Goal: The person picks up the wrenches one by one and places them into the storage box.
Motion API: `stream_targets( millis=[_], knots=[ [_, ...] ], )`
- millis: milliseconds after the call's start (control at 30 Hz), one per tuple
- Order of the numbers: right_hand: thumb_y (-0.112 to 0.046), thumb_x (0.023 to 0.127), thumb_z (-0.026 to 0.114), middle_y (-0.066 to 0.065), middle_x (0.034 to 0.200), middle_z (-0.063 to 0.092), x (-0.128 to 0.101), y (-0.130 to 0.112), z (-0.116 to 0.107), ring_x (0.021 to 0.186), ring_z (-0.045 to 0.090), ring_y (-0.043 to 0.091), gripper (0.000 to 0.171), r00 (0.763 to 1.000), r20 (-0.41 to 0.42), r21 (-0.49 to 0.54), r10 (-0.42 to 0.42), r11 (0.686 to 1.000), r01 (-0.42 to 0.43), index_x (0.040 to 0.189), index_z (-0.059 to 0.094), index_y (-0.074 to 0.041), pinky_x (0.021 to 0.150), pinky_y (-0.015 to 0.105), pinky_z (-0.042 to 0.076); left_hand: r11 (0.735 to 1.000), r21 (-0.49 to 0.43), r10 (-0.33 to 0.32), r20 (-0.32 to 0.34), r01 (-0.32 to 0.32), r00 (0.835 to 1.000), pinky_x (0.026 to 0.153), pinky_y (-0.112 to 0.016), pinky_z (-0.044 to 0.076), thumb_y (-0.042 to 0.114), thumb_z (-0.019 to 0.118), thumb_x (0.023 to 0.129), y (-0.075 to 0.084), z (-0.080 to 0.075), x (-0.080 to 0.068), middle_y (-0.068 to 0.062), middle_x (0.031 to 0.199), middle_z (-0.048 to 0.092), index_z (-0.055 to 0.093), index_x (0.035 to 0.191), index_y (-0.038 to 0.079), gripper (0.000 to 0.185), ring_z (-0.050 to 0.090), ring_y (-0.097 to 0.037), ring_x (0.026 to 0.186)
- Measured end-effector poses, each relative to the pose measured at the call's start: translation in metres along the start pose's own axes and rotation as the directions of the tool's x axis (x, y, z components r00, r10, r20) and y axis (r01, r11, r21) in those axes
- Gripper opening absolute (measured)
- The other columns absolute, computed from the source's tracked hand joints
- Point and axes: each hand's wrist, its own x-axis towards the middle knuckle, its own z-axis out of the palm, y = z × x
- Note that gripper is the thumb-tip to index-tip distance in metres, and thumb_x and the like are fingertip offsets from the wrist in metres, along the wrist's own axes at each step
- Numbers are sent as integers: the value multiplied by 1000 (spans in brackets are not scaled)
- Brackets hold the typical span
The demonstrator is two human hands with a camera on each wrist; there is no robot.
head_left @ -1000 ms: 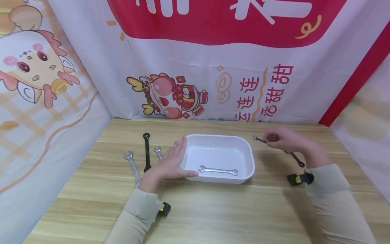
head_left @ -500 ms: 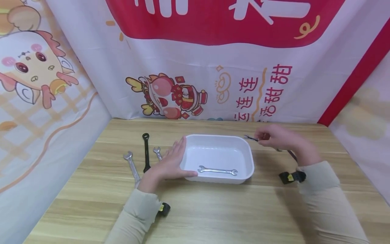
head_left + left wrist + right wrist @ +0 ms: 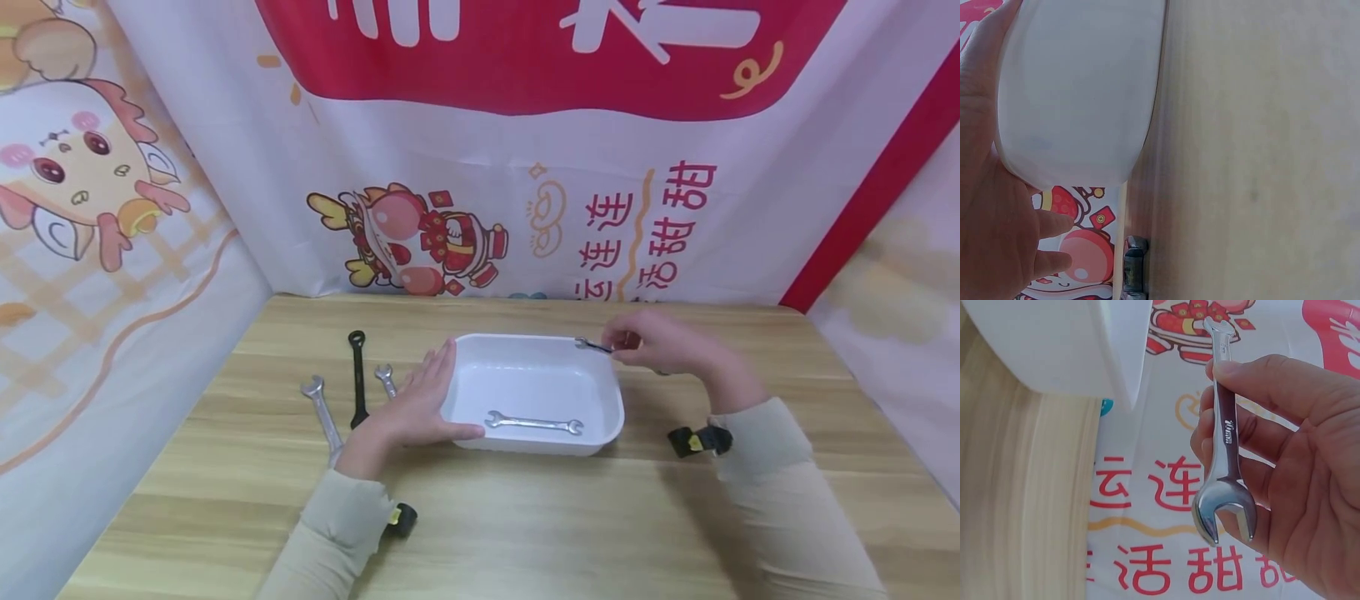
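While your left hand point(image 3: 416, 408) lies flat against the nine o'clock wall of the white tray point(image 3: 611, 417), fingers straight and close together, keep that light brace so the thin plastic does not skate on the smooth wood-grain table point(image 3: 525, 533). Left of that hand, three spanners lie near one another: a bright steel one point(image 3: 321, 406), a matte black ring-ended one point(image 3: 357, 377) and a short silver one point(image 3: 386, 379) partly hidden by your fingers. Inside the tray, a polished open-ended spanner point(image 3: 534, 422) rests along the six o'clock wall.

At the tray's two o'clock corner your right hand point(image 3: 663, 346) pinches a small chrome spanner point(image 3: 1225, 447) by its flat shank, thumb on top and fingers curled beneath; its jaw end pokes just over the rim. Judging by this, lower it well inside before easing the pinch, since hard steel on a glossy, rounded tray may slide or clatter. Laying it parallel to the one already there should keep them from tangling.
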Motion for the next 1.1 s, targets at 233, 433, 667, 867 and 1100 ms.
stream_targets(
  millis=[233, 433, 667, 867, 1100],
  knots=[
    [-11, 93, 68, 7, 96, 71, 5, -11, 3, 85, 62, 15, 16, 999, -1, 10, -37, 999, 37, 108, 72, -11, 73, 29, 56, 1000, 1, 10, -16, -10, 1000, 124, -59, 6, 67, 73, 75, 0, -1, 1, 3, 169, -11, -14, 159, 21, 129, -5, -28, 157],
    [-7, 91, 68, 5, 94, 71, 8, -21, 6, 85, 62, 14, 15, 996, 2, 21, -92, 996, 92, 105, 72, -11, 71, 28, 56, 1000, 14, 15, -22, -15, 1000, 124, -59, 8, 68, 73, 75, 0, -1, 2, 3, 169, -11, -13, 159, 20, 130, -4, -29, 157],
    [-8, 90, 70, -2, 93, 70, 14, -26, 16, 85, 62, 11, 18, 990, 2, 19, -142, 990, 142, 107, 72, -14, 77, 27, 55, 1000, 9, 18, -17, -18, 1000, 124, -59, 8, 68, 73, 74, 1, 0, 3, 2, 169, -10, -13, 159, 21, 131, -4, -29, 157],
    [-11, 92, 69, 0, 94, 71, 19, -31, 30, 84, 61, 10, 16, 987, 34, 37, -156, 987, 155, 106, 72, -17, 77, 27, 55, 1000, 6, 11, -9, -11, 1000, 124, -59, 7, 67, 74, 75, 0, 1, 1, 2, 169, -10, -13, 159, 21, 130, -5, -28, 157],
    [-8, 92, 68, 4, 94, 71, 27, -35, 42, 83, 62, 9, 16, 979, 67, 78, -194, 979, 189, 107, 72, -12, 77, 25, 55, 1000, -5, 1, 1, -1, 1000, 124, -59, 6, 69, 74, 73, 2, 0, 0, 3, 169, -10, -13, 159, 21, 131, -5, -28, 157]
  ],
)
